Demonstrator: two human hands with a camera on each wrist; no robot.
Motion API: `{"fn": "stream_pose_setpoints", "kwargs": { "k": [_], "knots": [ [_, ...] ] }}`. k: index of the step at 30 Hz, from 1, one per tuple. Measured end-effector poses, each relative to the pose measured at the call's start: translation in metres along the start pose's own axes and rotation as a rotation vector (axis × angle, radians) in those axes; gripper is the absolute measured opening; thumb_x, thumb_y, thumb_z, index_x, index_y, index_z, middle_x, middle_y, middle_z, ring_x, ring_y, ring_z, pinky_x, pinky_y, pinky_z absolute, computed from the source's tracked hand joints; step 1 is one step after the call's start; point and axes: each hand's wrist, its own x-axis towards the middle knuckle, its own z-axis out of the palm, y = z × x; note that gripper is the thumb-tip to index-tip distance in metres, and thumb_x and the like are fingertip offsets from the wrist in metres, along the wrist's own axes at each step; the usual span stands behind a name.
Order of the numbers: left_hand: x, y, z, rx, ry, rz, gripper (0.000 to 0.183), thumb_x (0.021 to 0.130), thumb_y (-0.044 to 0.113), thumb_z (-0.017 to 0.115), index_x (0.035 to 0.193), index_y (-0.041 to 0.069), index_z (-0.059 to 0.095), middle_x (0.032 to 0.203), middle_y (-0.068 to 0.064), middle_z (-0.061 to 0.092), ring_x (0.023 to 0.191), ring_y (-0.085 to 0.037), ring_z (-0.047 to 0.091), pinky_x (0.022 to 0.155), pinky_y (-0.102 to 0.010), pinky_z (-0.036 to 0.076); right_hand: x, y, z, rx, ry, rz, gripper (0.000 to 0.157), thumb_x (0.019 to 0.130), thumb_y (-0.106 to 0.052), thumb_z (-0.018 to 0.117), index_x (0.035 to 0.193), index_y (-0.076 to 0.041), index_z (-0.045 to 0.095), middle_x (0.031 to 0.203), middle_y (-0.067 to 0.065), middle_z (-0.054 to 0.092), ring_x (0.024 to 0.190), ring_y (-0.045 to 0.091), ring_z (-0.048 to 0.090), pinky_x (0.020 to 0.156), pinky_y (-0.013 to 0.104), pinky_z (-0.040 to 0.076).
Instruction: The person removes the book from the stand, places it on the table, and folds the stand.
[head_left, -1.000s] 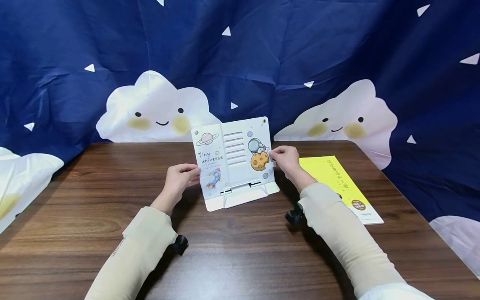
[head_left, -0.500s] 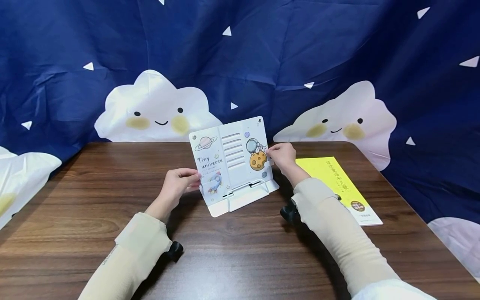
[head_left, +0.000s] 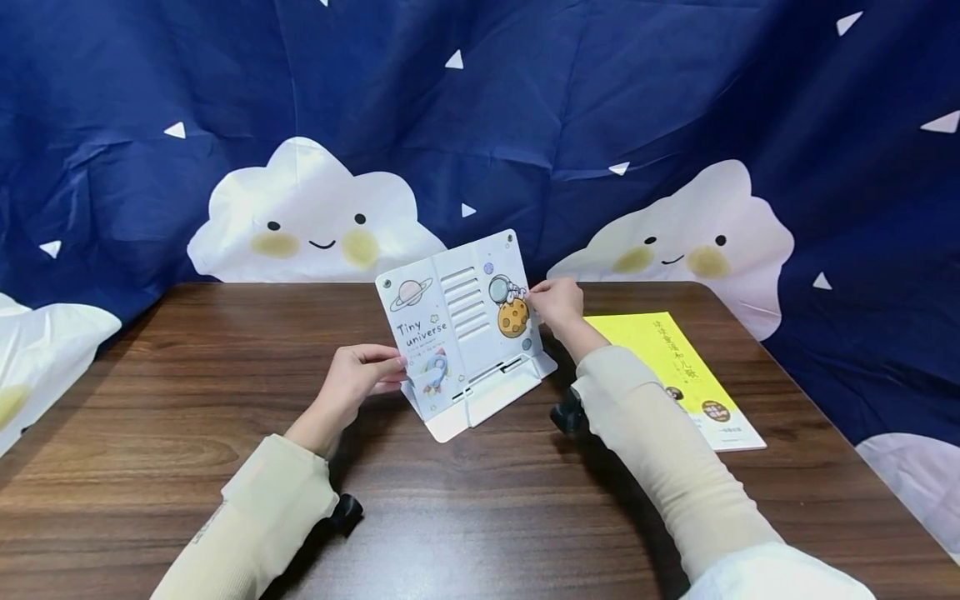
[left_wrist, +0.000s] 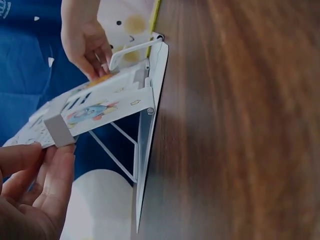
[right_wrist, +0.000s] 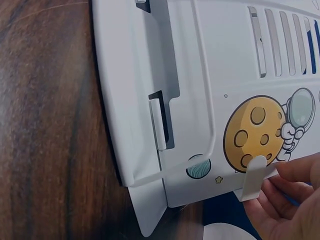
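Observation:
A white book stand [head_left: 472, 325] with planet, rocket and astronaut prints stands on the table, its slotted back panel leaning rearward. My left hand [head_left: 358, 379] pinches the panel's left edge between thumb and fingers, close to a white clip [left_wrist: 59, 129]. At the opposite edge, my right hand [head_left: 558, 307] pinches beside the astronaut print, near another clip [right_wrist: 254, 179]. In the left wrist view a wire prop [left_wrist: 120, 150] shows behind the panel, above the base plate [left_wrist: 150, 130]. A wire page holder [left_wrist: 135, 50] sticks out at the front.
On the right side of the brown wooden table [head_left: 187, 375] lies a yellow book [head_left: 663, 354], partly covered by the right sleeve. Behind the table hangs a dark blue curtain [head_left: 480, 108] with smiling clouds.
The stand has turned, its left side coming nearer to me and its right side shifting left. My left hand has moved nearer, my right hand leftward and slightly away, both still gripping.

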Motion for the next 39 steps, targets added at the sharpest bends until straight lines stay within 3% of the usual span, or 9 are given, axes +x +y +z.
{"fn": "stream_pose_setpoints", "kwargs": {
  "k": [10, 19, 27, 30, 35, 39],
  "knots": [
    [-0.011, 0.003, 0.009, 0.062, 0.017, -0.008, 0.015, 0.067, 0.006, 0.072, 0.079, -0.001, 0.067, 0.076, -0.018, 0.063, 0.066, -0.03, 0.061, 0.057, -0.037, 0.05, 0.004, -0.006, 0.006, -0.039, -0.03, -0.039, 0.014, 0.079, -0.012, 0.059, 0.083, 0.0, 0.067, 0.09, 0.012, 0.06, 0.078, 0.023, 0.051, 0.052, 0.027, 0.045],
    [-0.017, 0.0, 0.014, 0.056, 0.006, 0.002, 0.012, 0.067, 0.004, 0.071, 0.077, -0.001, 0.067, 0.076, -0.017, 0.063, 0.066, -0.029, 0.062, 0.056, -0.038, 0.05, 0.008, -0.01, 0.012, -0.124, -0.041, -0.123, 0.016, 0.08, -0.013, 0.058, 0.085, -0.001, 0.068, 0.09, 0.011, 0.062, 0.085, 0.024, 0.052, 0.065, 0.031, 0.046],
    [-0.027, 0.001, 0.024, 0.058, -0.015, 0.011, 0.014, 0.066, 0.006, 0.072, 0.076, -0.002, 0.067, 0.073, -0.016, 0.063, 0.065, -0.027, 0.062, 0.055, -0.035, 0.05, 0.008, -0.013, 0.015, -0.172, -0.058, -0.156, 0.018, 0.081, -0.016, 0.057, 0.088, -0.003, 0.068, 0.09, 0.01, 0.063, 0.083, 0.023, 0.054, 0.064, 0.031, 0.046],
    [-0.043, 0.021, 0.033, 0.081, -0.032, 0.023, 0.014, 0.068, 0.004, 0.07, 0.078, -0.005, 0.066, 0.071, -0.015, 0.063, 0.064, -0.024, 0.062, 0.055, -0.033, 0.051, 0.009, -0.014, 0.016, -0.181, -0.072, -0.166, 0.019, 0.082, -0.015, 0.057, 0.089, -0.003, 0.068, 0.09, 0.01, 0.063, 0.082, 0.023, 0.055, 0.065, 0.031, 0.046],
    [-0.077, 0.075, 0.055, 0.143, -0.005, -0.053, 0.013, 0.07, -0.007, 0.063, 0.08, -0.014, 0.062, 0.07, -0.014, 0.062, 0.061, -0.018, 0.06, 0.058, -0.031, 0.05, 0.01, -0.018, 0.017, -0.185, -0.107, -0.192, 0.019, 0.082, -0.014, 0.056, 0.09, -0.001, 0.068, 0.091, 0.011, 0.063, 0.083, 0.023, 0.055, 0.066, 0.032, 0.047],
    [-0.082, 0.079, 0.062, 0.13, -0.003, -0.075, 0.012, 0.07, -0.008, 0.063, 0.079, -0.015, 0.061, 0.067, -0.01, 0.061, 0.058, -0.013, 0.059, 0.055, -0.026, 0.048, 0.012, -0.02, 0.018, -0.209, -0.117, -0.214, 0.019, 0.082, -0.013, 0.056, 0.09, -0.001, 0.068, 0.091, 0.012, 0.063, 0.083, 0.023, 0.055, 0.068, 0.032, 0.047]
  ]
}}
